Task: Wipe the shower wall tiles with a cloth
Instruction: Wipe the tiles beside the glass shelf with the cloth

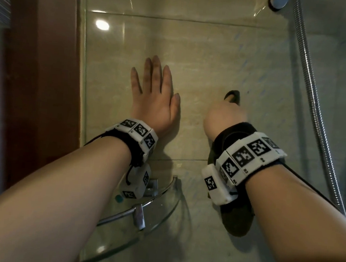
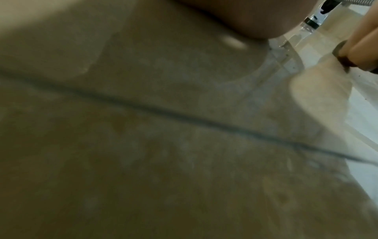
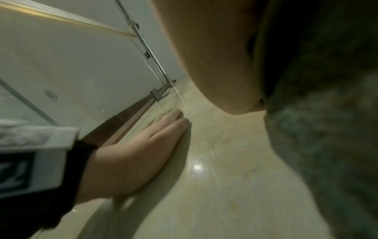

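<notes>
Glossy beige wall tiles (image 1: 205, 56) fill the middle of the head view. My left hand (image 1: 152, 89) lies flat on the tile, fingers straight and spread, holding nothing; the right wrist view shows this left hand (image 3: 143, 145) pressed to the wall. To its right, my right hand (image 1: 225, 114) grips a dark cloth (image 1: 236, 218) against the tile. One end of the cloth pokes out above the knuckles and the rest hangs below the wrist. Up close the cloth (image 3: 327, 129) is dark green and fuzzy. The left wrist view shows blurred tile (image 2: 143, 145) with a grout line.
A metal shower hose (image 1: 310, 80) hangs down the right side below a chrome bracket (image 1: 278, 1). A glass corner shelf (image 1: 161, 201) with metal fittings juts out under my left wrist. A brown door frame (image 1: 41, 67) and a glass panel edge border the tiles on the left.
</notes>
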A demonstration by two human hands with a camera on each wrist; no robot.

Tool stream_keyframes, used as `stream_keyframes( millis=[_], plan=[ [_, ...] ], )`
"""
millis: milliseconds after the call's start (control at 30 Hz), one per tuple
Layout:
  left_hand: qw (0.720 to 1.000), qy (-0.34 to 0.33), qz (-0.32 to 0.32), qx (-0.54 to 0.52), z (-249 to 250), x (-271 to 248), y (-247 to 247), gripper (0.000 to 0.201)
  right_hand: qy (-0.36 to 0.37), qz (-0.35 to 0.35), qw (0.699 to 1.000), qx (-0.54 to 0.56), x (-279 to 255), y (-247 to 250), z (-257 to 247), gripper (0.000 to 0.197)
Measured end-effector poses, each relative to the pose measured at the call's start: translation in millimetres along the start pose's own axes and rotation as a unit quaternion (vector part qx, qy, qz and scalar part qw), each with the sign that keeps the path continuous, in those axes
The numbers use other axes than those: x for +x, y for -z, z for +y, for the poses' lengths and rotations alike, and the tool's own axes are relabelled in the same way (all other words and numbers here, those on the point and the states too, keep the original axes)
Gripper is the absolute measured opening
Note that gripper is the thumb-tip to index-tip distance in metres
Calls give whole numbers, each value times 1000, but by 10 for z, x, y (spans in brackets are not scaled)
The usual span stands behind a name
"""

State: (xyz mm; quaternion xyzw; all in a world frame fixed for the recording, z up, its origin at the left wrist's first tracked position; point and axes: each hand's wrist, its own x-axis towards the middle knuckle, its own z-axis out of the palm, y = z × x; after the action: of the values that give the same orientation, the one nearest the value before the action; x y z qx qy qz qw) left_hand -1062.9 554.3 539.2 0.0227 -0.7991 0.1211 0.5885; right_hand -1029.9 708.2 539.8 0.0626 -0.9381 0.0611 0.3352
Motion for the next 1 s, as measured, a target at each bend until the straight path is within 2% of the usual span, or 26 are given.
stream_keyframes(
  millis=[267, 433, 533, 667, 767, 867, 1000],
  plan=[
    [999, -27, -24, 0, 18, -28, 80, 62, 26, -53, 998, -8, -278, -248, 83, 24],
    [993, -90, -52, 50, 113, -5, 184, 59, 39, -79, 996, -24, -421, -403, 126, 26],
    [991, -91, -73, 63, 124, 5, 231, 59, 49, -86, 995, -15, -538, -474, 195, 28],
    [990, -96, -90, 57, 271, -2, 305, 62, 28, -77, 996, 44, -624, -576, 312, 46],
    [983, -135, -109, 63, 508, 15, 331, 64, 28, -66, 995, 70, -607, -705, 405, 64],
    [972, -182, -131, 72, 657, 37, 319, 64, 59, -35, 994, 83, -583, -793, 559, 63],
    [962, -197, -167, 92, 694, 90, 359, 62, 100, -17, 991, 92, -565, -827, 758, 60]
  ],
)
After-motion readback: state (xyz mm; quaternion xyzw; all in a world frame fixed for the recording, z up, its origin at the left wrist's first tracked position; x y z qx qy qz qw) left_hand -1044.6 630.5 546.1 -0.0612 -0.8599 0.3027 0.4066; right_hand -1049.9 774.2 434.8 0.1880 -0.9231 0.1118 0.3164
